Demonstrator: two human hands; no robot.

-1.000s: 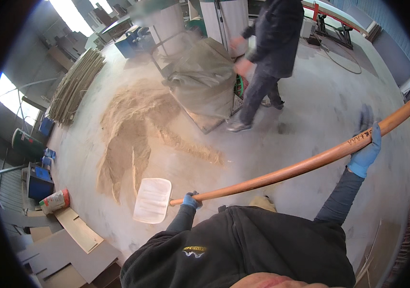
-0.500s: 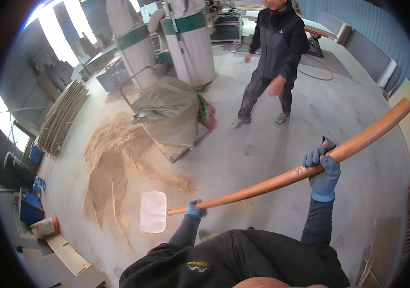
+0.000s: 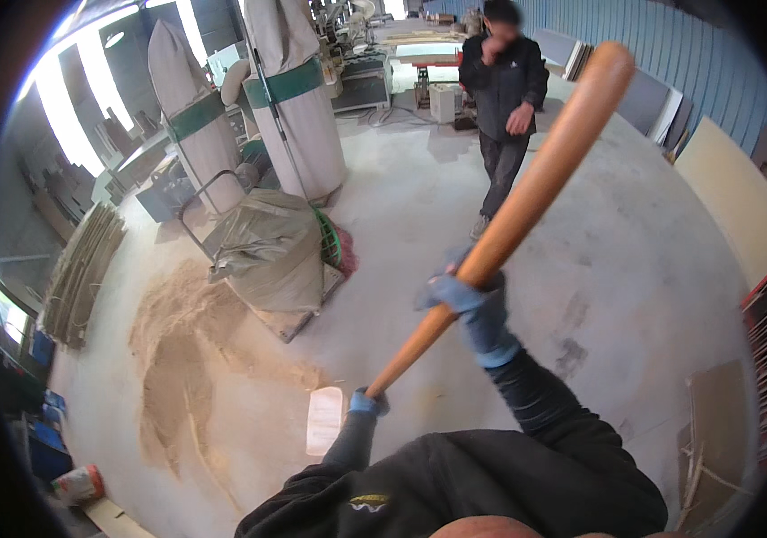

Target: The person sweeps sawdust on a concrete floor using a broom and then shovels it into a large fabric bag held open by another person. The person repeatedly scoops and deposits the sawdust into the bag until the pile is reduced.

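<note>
Both my gloved hands grip the long wooden handle of a shovel (image 3: 527,184). My right hand (image 3: 470,303), in a blue-grey glove, is wrapped round the upper shaft. Lower down, close to the blade, my left hand (image 3: 368,403) is closed round the shaft. The pale, flat shovel blade (image 3: 324,421) shows just left of my left hand, by the floor; whether it touches the floor I cannot tell. Beyond the blade to the left spreads a heap of tan sawdust (image 3: 182,350), with a thin trail running toward me.
A stuffed olive sack (image 3: 267,247) lies on a flat cart (image 3: 285,325), a green and red broom (image 3: 334,242) beside it. Two tall dust-collector bags (image 3: 298,134) stand behind. A person (image 3: 502,90) stands ahead. Stacked strips (image 3: 83,273) lie left; a pale board (image 3: 729,197) leans right.
The handle has swung up and left, its end now pointing forward, as my right hand moved left. The blade is turned more edge-on. The person stepped farther back and raised one hand to the face.
</note>
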